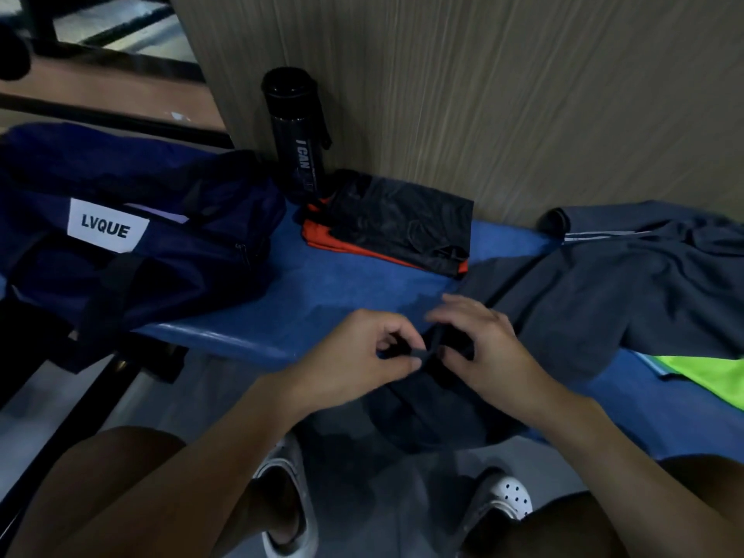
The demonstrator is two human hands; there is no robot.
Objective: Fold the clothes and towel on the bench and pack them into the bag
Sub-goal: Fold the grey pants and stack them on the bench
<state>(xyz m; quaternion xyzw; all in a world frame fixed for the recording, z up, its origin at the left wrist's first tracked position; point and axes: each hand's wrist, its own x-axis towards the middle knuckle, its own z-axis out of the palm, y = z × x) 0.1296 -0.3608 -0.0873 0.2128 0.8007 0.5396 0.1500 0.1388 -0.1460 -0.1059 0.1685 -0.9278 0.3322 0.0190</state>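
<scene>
A dark grey garment (596, 300) lies spread over the blue bench (322, 292), with one end hanging over the front edge. My left hand (354, 352) pinches a dark edge or strap of that garment at the bench's front. My right hand (479, 344) pinches the same dark edge just to the right. A folded black piece (406, 219) lies on a folded orange one (322, 235) at the back of the bench. The navy LVQUE bag (133, 243) sits on the bench's left end.
A black bottle (296, 130) stands against the wood-grain wall (483, 94) behind the folded stack. A neon green cloth (712, 376) lies at the right edge. My legs and white shoes (507, 497) are on the grey floor below the bench.
</scene>
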